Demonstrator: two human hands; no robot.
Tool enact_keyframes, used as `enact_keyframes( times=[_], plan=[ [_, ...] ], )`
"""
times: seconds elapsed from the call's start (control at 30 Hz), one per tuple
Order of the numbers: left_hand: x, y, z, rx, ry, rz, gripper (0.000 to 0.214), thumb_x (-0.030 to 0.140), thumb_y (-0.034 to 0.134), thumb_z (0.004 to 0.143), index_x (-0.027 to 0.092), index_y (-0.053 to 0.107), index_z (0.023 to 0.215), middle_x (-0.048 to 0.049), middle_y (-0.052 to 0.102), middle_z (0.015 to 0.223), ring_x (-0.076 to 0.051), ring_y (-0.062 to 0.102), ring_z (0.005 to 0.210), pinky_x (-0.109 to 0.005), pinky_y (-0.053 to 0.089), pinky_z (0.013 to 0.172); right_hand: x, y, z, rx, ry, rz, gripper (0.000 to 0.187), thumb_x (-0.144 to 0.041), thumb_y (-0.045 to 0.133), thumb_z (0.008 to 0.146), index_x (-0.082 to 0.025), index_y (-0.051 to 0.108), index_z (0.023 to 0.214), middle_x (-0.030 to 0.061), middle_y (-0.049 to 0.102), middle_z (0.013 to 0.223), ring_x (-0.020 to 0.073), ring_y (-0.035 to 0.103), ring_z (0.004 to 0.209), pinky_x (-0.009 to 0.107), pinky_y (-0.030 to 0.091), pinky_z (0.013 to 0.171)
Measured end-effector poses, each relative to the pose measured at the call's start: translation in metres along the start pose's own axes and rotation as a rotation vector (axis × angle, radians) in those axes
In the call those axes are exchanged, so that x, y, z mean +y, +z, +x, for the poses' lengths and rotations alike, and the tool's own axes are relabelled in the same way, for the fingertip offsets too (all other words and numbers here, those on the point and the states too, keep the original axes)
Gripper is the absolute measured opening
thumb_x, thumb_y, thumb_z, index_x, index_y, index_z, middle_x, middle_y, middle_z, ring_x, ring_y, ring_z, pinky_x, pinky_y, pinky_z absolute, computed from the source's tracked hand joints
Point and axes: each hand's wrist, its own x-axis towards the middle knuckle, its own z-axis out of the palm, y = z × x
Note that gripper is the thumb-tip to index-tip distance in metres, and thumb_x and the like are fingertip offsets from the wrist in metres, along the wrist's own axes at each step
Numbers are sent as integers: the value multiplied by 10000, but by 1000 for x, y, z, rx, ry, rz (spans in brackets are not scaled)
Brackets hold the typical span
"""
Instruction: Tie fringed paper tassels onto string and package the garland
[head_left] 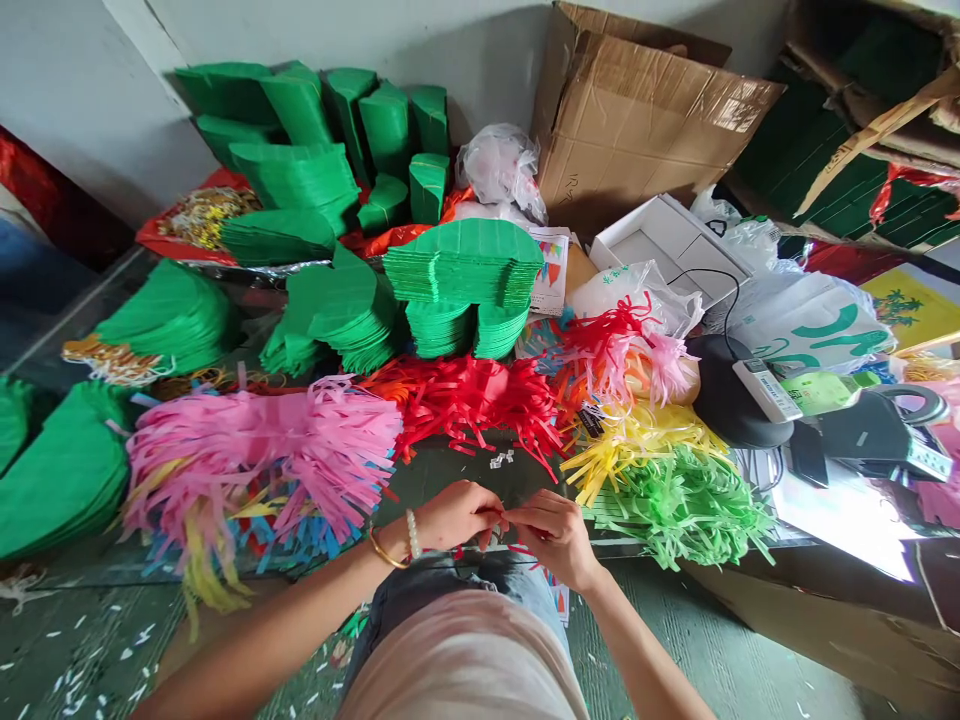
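My left hand and my right hand meet fingertip to fingertip at the table's front edge, above my lap. Both are closed in a pinch. Red strips of a paper tassel peek out below the fingers; most of it is hidden by the hands. Just beyond them lie small clear plastic bits and a heap of red fringed tissue paper. Pink fringed paper spreads to the left. Yellow fringe and light green fringe lie right of my right hand.
Stacks of cut green paper fill the back and left of the table. At the back stand a cardboard box and an open white box. Plastic bags and a black tape dispenser crowd the right.
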Motion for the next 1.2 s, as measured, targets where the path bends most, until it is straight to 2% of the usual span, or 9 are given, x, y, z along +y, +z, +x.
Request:
enact_keyframes(
  times=[0.1,0.23,0.33,0.53,0.73,0.9,0.97,1.03,1.2],
  plan=[
    [2,-4,-2,-91,7,-182,224,332,562,851,170,716,844,23,612,543,-114,497,492,-202,372,507,1,-1,-4,15,-109,-49,285,-94,523,917,-249,731,1033,26,731,804,143,626,697,272,511,650],
    [8,-8,-7,-150,-6,-316,379,508,530,874,169,691,822,39,521,533,-103,402,469,-214,312,460,1,-6,-8,-2,-234,-123,333,-85,506,925,-243,677,1163,50,741,908,167,646,802,304,533,712],
    [13,-8,-9,-122,-18,-311,413,538,523,871,163,679,797,47,482,520,-97,365,466,-216,275,453,-6,-9,-6,-5,-204,-108,321,-91,479,934,-250,688,1118,46,745,942,167,664,841,315,534,752],
    [21,-5,-12,65,-10,-47,263,310,488,894,172,697,814,35,580,535,-108,495,477,-200,359,506,-23,-10,7,0,206,-116,145,-264,582,925,-228,705,991,41,741,829,172,666,733,287,499,701],
    [26,-1,-16,184,93,350,243,205,495,902,203,726,826,-11,733,669,-155,667,604,-227,440,611,-22,-6,9,-92,83,-352,246,-230,439,991,-204,638,848,29,658,724,165,582,667,280,394,646],
    [15,17,-11,530,219,578,259,195,464,928,208,723,934,-64,767,845,-204,712,771,-290,510,716,-26,10,10,124,74,-440,211,-202,447,989,-191,629,883,30,653,699,159,575,622,290,389,614],
    [10,27,-6,685,244,466,274,217,444,941,214,711,1000,-70,771,929,-212,717,849,-313,528,779,-28,19,8,247,43,-447,159,-174,479,976,-185,633,1016,37,692,749,158,592,624,293,415,624],
    [7,36,0,760,196,256,291,264,429,957,225,699,1057,-65,768,995,-211,718,882,-316,540,789,-30,27,5,303,-15,-483,273,-142,488,964,-174,574,1222,58,717,826,169,613,652,307,440,644],
    [8,44,9,652,108,-466,329,406,485,924,174,703,1006,-95,751,1071,-235,707,961,-352,553,876,-29,38,-2,251,-20,-539,490,-129,444,966,-169,391,1452,72,702,833,183,627,669,332,475,630]
  ],
)
